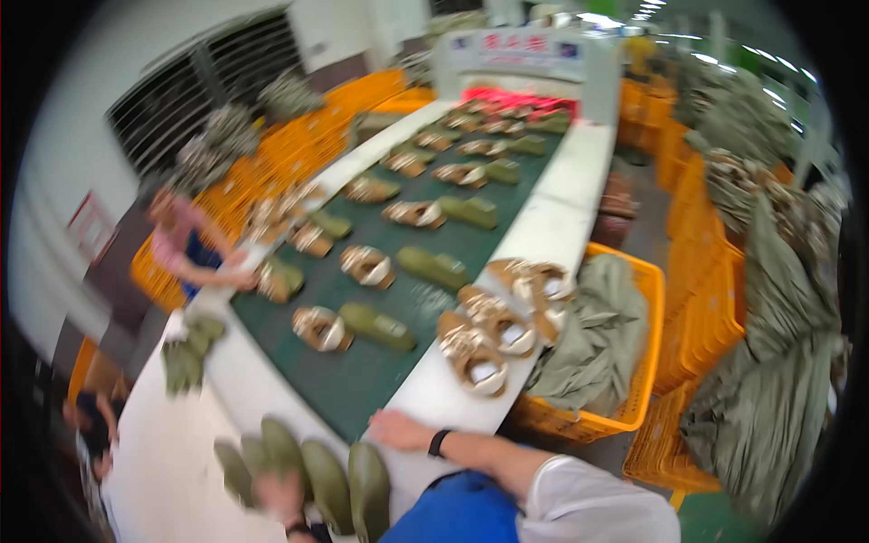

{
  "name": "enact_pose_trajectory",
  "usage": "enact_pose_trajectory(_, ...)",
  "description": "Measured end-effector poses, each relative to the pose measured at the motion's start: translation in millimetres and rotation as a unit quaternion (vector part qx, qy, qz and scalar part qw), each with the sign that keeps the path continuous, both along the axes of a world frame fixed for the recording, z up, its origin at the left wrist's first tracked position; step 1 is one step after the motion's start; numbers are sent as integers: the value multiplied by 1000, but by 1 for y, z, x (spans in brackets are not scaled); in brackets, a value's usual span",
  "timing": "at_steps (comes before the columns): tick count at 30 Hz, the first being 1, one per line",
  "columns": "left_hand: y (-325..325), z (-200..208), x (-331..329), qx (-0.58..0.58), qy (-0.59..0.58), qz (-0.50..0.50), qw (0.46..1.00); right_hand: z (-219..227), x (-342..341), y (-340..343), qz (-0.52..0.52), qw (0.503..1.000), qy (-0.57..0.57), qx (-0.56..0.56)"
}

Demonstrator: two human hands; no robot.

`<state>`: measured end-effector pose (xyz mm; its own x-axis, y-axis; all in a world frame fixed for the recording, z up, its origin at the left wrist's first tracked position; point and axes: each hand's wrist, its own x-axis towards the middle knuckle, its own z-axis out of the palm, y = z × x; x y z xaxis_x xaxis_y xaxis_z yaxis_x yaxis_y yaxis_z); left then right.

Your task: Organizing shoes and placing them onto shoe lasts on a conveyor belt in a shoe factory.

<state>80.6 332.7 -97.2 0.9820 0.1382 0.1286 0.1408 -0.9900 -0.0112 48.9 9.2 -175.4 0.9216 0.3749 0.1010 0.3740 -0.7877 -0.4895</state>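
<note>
Sign [518,56], red lettering [516,42], above conveyor [312,380]; left hand [279,493] at green lasts [367,484].

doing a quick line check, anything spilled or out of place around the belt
One thing: pale smudges on the green conveyor belt, beside a green shoe last; they break the belt's plain surface, though spill or wear is unclear.

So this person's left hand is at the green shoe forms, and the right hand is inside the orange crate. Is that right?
Not quite: the head view shows the right hand at the white ledge, not inside the orange crate. The left hand is at the green shoe forms.
</note>
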Motion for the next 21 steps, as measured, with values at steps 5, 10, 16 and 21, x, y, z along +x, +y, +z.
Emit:
enact_pose_trajectory(5,-4,-30,-12,-178,18,-44,983,-20,4,-6,43,995,-46,-75)
enact_pose_trajectory(10,-37,-27,-62,-193,-12,-76,978,-19,5,-4,53,996,-2,-77)
enact_pose_trajectory(16,-30,-17,-103,-355,91,-121,922,-15,6,-5,61,995,24,-75)
enact_pose_trajectory(21,-29,-3,-145,-279,107,-223,928,7,10,-2,62,989,93,-98)
